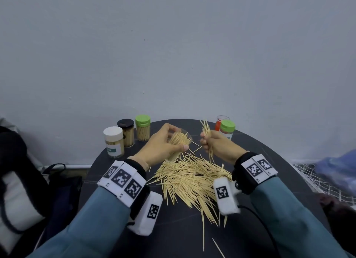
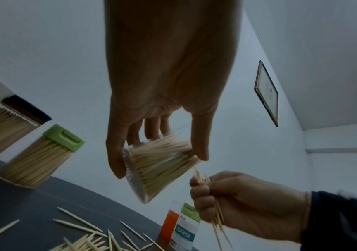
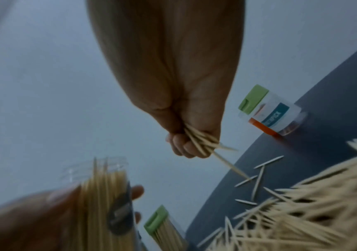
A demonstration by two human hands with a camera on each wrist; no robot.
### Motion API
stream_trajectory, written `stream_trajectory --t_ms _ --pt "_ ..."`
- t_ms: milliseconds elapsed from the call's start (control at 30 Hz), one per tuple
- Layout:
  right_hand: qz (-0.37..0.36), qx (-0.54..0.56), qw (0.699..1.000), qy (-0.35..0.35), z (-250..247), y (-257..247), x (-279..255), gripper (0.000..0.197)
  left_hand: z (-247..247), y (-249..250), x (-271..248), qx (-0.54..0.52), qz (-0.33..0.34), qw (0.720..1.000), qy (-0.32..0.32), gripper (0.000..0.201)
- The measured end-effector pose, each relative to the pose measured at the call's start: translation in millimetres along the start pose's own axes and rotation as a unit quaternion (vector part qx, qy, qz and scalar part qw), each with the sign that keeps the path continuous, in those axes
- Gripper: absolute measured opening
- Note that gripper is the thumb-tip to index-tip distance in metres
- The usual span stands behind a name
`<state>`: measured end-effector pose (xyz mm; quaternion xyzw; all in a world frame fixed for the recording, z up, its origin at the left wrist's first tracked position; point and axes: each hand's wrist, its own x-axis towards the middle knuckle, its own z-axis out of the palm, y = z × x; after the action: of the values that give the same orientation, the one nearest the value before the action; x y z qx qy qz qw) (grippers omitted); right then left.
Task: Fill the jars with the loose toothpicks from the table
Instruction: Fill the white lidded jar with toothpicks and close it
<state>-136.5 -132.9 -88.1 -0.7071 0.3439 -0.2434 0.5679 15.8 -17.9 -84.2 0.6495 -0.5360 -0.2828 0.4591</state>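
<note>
We note the left hand [image 1: 161,142] clasping an open jar [image 2: 151,168]; the right hand [image 1: 217,145] clenches a toothpick bundle [image 1: 207,135] above the worktop [image 1: 250,152].

My sleeves [image 1: 92,215] are teal-blue; each wrist wears a black band [image 1: 245,173] with white marker blocks (black square codes) and a cable [image 1: 258,217].

6 jars [image 1: 113,141], apparently; 2 hands [image 1: 163,142]; countless toothpicks [image 1: 190,178].

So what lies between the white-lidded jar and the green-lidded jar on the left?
A black-lidded jar full of toothpicks stands between them, as the head view shows.
</note>
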Motion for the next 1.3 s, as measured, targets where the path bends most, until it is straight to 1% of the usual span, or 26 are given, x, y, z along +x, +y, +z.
stream_trajectory --t_ms 100,233,333,433,533,633,733,833,967,1033,1133,1233,1300 --pt "-0.051 0.095 0.994 0.030 1.4 -10.9 3.0 0.028 0.6 0.0 0.1 -0.006 0.013 1.000 0.003 0.052" --pt "-0.124 0.238 0.960 0.075 0.4 -31.2 5.8 0.031 1.5 1.7 0.2 -0.011 0.024 1.000 0.000 0.050" --pt "-0.174 0.289 0.938 0.085 0.3 -46.9 4.4 0.031 2.6 2.8 0.0 -0.013 0.033 0.999 0.003 0.047" --pt "-0.208 0.329 0.917 0.085 5.7 -59.9 0.9 0.032 3.3 3.3 -0.2 -0.014 0.040 0.999 0.009 0.045" --pt "-0.226 0.345 0.909 0.061 17.3 -66.6 0.8 0.031 3.5 2.8 0.5 -0.012 0.046 0.999 0.013 0.045" --pt "-0.225 0.332 0.915 0.038 30.6 -65.6 4.0 0.030 3.9 3.8 0.5 -0.023 0.054 0.998 0.017 0.045" --pt "-0.205 0.292 0.934 0.027 42.4 -59.4 5.3 0.028 5.0 4.4 0.2 -0.038 0.063 0.997 0.031 0.044" --pt "-0.184 0.257 0.949 0.013 48.1 -56.7 3.8 0.025 5.3 4.7 0.0 -0.038 0.070 0.995 0.057 0.045" --pt "-0.185 0.222 0.957 -0.011 47.1 -55.9 1.3 0.023 2.5 5.5 0.8 -0.050 0.081 0.991 0.099 0.044" --pt "-0.186 0.191 0.963 -0.037 46.9 -54.6 0.3 0.021 1.4 6.0 1.3 -0.063 0.084 0.988 0.113 0.041" --pt "-0.165 0.138 0.973 -0.080 45.6 -52.3 -0.8 0.019 0.9 5.2 1.6 -0.074 0.081 0.986 0.124 0.038" --pt "-0.150 0.043 0.983 -0.096 39.0 -51.2 0.0 0.018 0.0 3.5 2.0 -0.065 0.080 0.987 0.127 0.040" --pt "-0.146 0.029 0.984 -0.103 33.4 -51.2 -0.3 0.016 -0.5 4.4 0.8 -0.063 0.082 0.987 0.119 0.040"
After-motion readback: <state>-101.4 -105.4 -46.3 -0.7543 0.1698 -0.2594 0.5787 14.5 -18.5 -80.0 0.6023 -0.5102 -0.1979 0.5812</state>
